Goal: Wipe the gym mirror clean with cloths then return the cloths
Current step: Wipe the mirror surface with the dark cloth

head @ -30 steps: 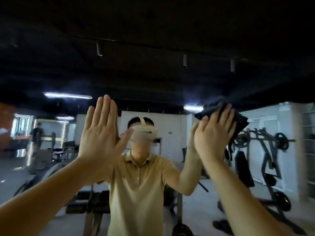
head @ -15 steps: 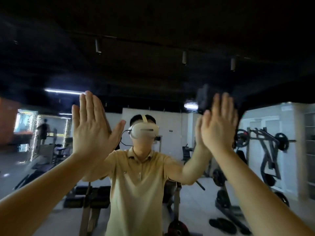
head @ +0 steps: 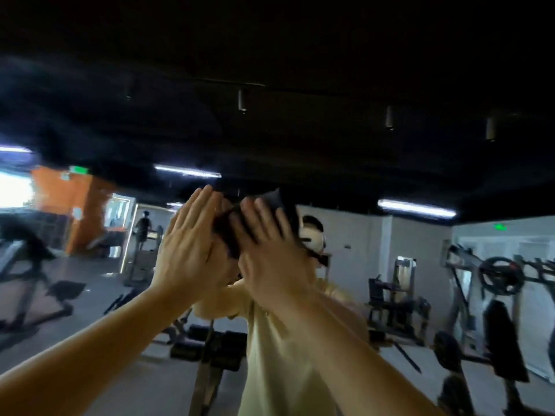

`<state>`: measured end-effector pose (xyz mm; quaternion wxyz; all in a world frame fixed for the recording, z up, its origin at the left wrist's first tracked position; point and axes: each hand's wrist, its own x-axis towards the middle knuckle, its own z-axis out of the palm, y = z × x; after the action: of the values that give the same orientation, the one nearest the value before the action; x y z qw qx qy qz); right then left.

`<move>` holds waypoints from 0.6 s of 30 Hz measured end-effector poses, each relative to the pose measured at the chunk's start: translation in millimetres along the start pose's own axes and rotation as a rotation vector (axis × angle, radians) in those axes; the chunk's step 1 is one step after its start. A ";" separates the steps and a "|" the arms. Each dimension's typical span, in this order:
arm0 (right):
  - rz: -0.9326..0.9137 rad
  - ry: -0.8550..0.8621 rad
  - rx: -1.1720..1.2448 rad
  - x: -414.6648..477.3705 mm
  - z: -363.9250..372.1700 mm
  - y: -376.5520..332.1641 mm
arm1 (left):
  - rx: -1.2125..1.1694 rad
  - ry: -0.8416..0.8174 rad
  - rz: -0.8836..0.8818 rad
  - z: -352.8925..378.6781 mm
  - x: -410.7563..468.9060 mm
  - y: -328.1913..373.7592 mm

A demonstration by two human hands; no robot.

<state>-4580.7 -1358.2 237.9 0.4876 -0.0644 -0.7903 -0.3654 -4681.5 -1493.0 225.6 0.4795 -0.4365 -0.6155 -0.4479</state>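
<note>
Against the large wall mirror (head: 360, 70), the flat right hand (head: 270, 250) pressed a dark fabric cloth (head: 282, 202) to wipe. Beside it, the left hand (head: 186, 244) braced, fingers straight.

No legible txt/nos.; green wall signs (head: 500, 227) too blurred to read.

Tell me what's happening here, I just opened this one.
A person stands facing a gym mirror with both arms raised to it. The right hand presses a dark cloth against the glass with straight fingers. The left hand is held flat and open right beside it, close to the cloth's edge; no second cloth shows under it. Weight machines appear in the reflection.
</note>
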 end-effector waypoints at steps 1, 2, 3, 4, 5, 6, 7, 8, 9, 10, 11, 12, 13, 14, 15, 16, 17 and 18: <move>-0.158 -0.076 -0.004 -12.4 6.0 -19.1 | 0.011 -0.005 -0.025 -5.1 -5.4 -10.1; -0.308 -0.162 -0.015 -25.6 8.7 -30.7 | 0.036 -0.030 -0.045 -9.2 -9.5 -18.9; -0.430 -0.239 -0.030 -35.1 8.1 -32.5 | 0.071 -0.071 -0.056 -12.3 -12.3 -26.5; -0.498 -0.279 -0.036 -39.0 4.1 -25.0 | 0.111 -0.127 -0.055 -14.9 -14.2 -31.7; -0.492 -0.277 -0.035 -35.9 -1.2 -11.5 | 0.151 -0.181 -0.044 -15.9 -15.5 -35.7; -0.414 -0.253 -0.035 -27.8 -7.7 5.3 | 0.182 -0.219 -0.025 -15.0 -16.7 -38.8; -0.282 -0.200 -0.046 -15.8 -14.4 24.5 | 0.206 -0.245 -0.012 -13.6 -17.8 -41.0; -0.123 -0.126 -0.069 -1.5 -21.2 44.7 | 0.229 -0.264 -0.007 -12.3 -19.0 -42.8; 0.035 -0.056 -0.093 13.6 -27.3 62.9 | 0.247 -0.277 -0.004 -11.0 -19.8 -46.0; 0.182 -0.001 -0.099 28.2 -32.7 74.9 | 0.263 -0.291 0.000 -10.9 -20.0 -49.8; 0.310 0.048 -0.091 43.0 -36.2 79.4 | 0.271 -0.311 0.005 -12.4 -19.2 -54.4; 0.408 0.090 -0.077 58.0 -35.6 74.7 | 0.270 -0.340 0.014 -15.0 -17.4 -58.6; 0.467 0.124 -0.063 71.9 -32.2 62.3 | 0.261 -0.371 0.026 -18.3 -15.2 -63.1; 0.474 0.150 -0.052 82.7 -27.4 45.3 | 0.244 -0.397 0.049 -22.7 -13.0 -65.9; 0.430 0.168 -0.041 89.1 -21.2 25.4 | 0.209 -0.414 0.080 -28.1 -10.3 -66.9; 0.350 0.169 -0.023 90.3 -13.1 3.6 | 0.148 -0.409 0.105 -34.0 -7.9 -66.9; 0.254 0.150 -0.004 85.0 -2.9 -18.7 | 0.064 -0.361 0.120 -39.6 -6.7 -67.2; 0.152 0.112 0.013 73.5 7.7 -41.1 | -0.012 -0.268 0.123 -44.2 -8.3 -68.5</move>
<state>-4643.1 -1401.7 274.9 0.5577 -0.1008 -0.7570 -0.3253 -4737.6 -1551.7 214.5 0.4172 -0.5323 -0.6433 -0.3589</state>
